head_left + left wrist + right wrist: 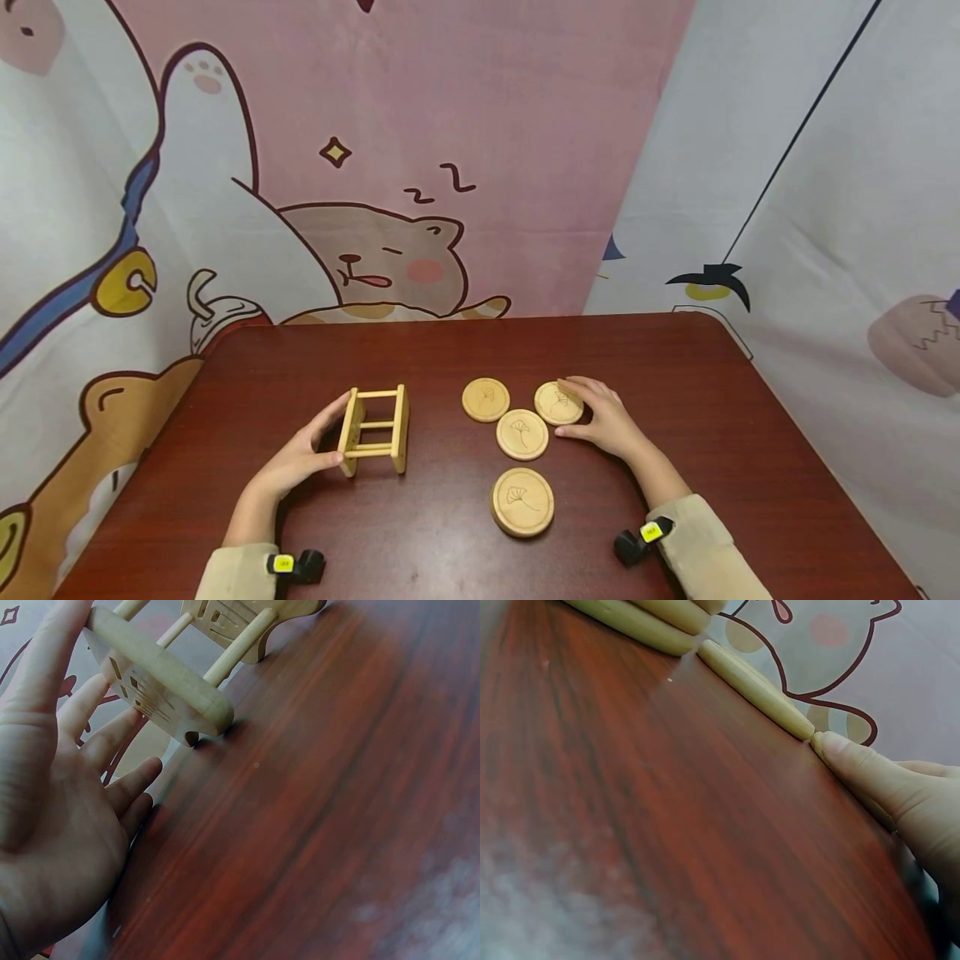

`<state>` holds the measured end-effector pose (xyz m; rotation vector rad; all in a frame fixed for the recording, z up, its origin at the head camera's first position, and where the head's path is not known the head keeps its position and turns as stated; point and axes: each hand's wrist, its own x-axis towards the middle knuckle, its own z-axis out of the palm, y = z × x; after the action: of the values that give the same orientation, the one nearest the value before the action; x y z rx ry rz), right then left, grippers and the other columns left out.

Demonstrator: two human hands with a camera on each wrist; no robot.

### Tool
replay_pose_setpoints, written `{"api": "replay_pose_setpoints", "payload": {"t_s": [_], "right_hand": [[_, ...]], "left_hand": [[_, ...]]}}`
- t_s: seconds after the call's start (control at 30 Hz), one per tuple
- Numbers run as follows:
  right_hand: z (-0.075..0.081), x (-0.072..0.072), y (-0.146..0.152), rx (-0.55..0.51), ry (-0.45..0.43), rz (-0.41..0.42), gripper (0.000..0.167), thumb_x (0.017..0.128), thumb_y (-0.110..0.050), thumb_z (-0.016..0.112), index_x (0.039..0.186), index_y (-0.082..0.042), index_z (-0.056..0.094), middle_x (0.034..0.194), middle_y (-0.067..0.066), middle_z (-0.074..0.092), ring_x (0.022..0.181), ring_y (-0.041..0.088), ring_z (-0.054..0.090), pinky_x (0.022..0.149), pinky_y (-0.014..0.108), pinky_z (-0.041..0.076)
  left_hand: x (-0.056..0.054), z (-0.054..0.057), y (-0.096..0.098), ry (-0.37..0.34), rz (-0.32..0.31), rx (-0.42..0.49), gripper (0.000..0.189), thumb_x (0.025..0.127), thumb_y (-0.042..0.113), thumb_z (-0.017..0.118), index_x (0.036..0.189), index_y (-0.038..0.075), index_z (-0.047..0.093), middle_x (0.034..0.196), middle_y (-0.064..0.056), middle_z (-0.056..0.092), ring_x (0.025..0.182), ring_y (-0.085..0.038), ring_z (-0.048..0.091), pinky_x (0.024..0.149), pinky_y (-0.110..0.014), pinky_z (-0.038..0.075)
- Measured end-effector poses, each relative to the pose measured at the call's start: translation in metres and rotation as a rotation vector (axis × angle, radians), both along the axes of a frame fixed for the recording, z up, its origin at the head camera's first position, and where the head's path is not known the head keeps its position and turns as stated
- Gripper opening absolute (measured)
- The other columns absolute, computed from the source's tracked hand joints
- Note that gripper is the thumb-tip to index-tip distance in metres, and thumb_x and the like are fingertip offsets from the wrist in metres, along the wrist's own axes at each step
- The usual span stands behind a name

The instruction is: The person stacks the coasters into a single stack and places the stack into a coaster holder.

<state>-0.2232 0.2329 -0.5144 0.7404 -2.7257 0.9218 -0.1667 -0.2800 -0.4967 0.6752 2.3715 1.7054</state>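
Observation:
A small light-wood coaster rack (374, 427) with crossbars stands on the table at the left. My left hand (294, 458) grips its left side panel, thumb at the near end and fingers toward the far end. Slots are cut through that panel (142, 682) in the left wrist view. My right hand (606, 419) holds the edge of a round wooden coaster (555, 403) between thumb and fingers. That coaster lies flat, partly hidden by the fingers. Beside it lie a middle coaster (522, 434) and a far-left coaster (486, 399), both engraved with a leaf.
Nearer to me sits a stack of coasters (522, 502), its top one engraved with a leaf. Everything stands on a dark red-brown wooden table (442, 550). Behind its far edge hangs a cartoon-printed cloth (525, 125).

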Motion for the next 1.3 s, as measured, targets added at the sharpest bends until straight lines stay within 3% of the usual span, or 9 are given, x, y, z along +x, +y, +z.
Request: {"api": "replay_pose_setpoints", "payload": {"t_s": [0.3,0.6,1.03,1.3], "right_hand": [[0.001,-0.0018,-0.0005,0.051,-0.024,-0.006,0.082,0.072,-0.05,0.08,0.138,-0.012,0.052,0.137,0.013,0.048,0.128,0.033,0.038,0.099,0.059,0.023],[-0.003,-0.0001,-0.0012,0.089,0.017,-0.021,0.078,0.075,-0.055,0.074,0.138,-0.013,0.053,0.137,0.011,0.049,0.128,0.033,0.039,0.1,0.059,0.024],[-0.0024,0.0026,0.0012,0.001,0.014,-0.019,0.073,0.076,-0.043,0.079,0.135,-0.009,0.055,0.136,0.011,0.051,0.126,0.033,0.042,0.099,0.058,0.026],[0.0018,0.0064,0.0019,-0.03,0.017,-0.051,0.074,0.075,-0.043,0.08,0.136,-0.01,0.054,0.136,0.011,0.05,0.127,0.033,0.04,0.096,0.063,0.024]], "left_hand": [[0.0015,0.0016,0.0014,0.0,0.006,0.011,0.088,0.083,0.017,0.075,0.153,0.021,0.024,0.155,-0.012,0.024,0.136,-0.014,0.025,0.1,-0.064,0.015],[0.0007,0.0004,-0.0001,-0.003,-0.006,0.015,0.087,0.083,0.015,0.074,0.154,0.022,0.023,0.155,-0.011,0.024,0.134,-0.007,0.027,0.1,-0.064,0.016],[-0.0001,0.001,0.0003,-0.017,-0.014,0.035,0.088,0.083,0.015,0.075,0.154,0.022,0.023,0.155,-0.012,0.022,0.134,-0.005,0.026,0.099,-0.066,0.014],[0.0014,0.0019,-0.0002,-0.028,-0.001,0.03,0.088,0.083,0.017,0.076,0.153,0.023,0.023,0.156,-0.01,0.022,0.137,-0.015,0.023,0.1,-0.066,0.013]]}}
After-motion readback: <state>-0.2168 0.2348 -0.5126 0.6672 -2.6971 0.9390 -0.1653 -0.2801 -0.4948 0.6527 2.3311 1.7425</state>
